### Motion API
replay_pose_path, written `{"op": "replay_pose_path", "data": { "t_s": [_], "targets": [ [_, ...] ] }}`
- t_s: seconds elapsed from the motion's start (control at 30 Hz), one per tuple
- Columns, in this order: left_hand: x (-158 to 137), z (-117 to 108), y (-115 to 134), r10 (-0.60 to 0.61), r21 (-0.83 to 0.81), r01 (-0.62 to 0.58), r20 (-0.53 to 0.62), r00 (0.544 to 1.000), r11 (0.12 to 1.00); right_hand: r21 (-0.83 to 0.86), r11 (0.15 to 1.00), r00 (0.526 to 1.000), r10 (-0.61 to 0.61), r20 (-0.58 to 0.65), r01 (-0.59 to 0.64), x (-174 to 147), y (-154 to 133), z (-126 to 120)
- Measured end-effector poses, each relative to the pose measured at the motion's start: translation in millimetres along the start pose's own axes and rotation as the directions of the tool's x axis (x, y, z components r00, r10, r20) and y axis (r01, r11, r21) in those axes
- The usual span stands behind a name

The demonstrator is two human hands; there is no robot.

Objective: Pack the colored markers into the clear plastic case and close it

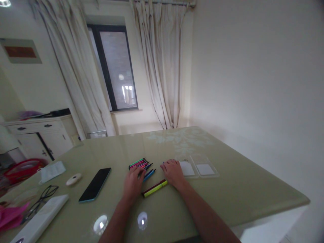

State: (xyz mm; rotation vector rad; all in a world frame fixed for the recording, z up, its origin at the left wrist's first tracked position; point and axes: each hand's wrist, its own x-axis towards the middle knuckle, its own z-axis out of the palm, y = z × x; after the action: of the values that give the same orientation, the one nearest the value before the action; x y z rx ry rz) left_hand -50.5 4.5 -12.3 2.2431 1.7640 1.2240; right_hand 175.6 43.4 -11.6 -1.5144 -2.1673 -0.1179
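pens [138, 163] sit just past the left hand [133, 182], the nearer one, slanting toward the tabletop's [235, 189] far right corner; that hand's curled, right hand [173, 171] half bent; can't tell if either's gripping

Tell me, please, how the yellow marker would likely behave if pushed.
The yellow marker looks slim, so probably light. Its barrel seems rounded, so it may roll, and the glossy, reflective table likely offers little grip.
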Motion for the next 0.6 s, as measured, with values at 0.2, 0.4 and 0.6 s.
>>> {"op": "replay_pose_path", "data": {
  "t_s": [0.2,0.4,0.6],
  "targets": [
    [-0.8,-8.3,-18.4,-0.179,0.264,0.166,0.026,0.983,0.950,0.160,0.987,0.999,0.022,-0.026,-0.018,1.7,-1.2,-3.7],
    [-1.2,-11.6,-12.2,-0.276,0.379,0.234,0.059,0.959,0.895,0.557,0.829,0.981,0.149,-0.121,-0.058,7.9,-0.2,-6.4],
    [-1.5,-12.8,-9.0,-0.294,0.401,0.240,0.077,0.953,0.884,0.679,0.734,0.983,0.107,-0.151,0.024,9.7,3.0,0.1]
  ]
}}
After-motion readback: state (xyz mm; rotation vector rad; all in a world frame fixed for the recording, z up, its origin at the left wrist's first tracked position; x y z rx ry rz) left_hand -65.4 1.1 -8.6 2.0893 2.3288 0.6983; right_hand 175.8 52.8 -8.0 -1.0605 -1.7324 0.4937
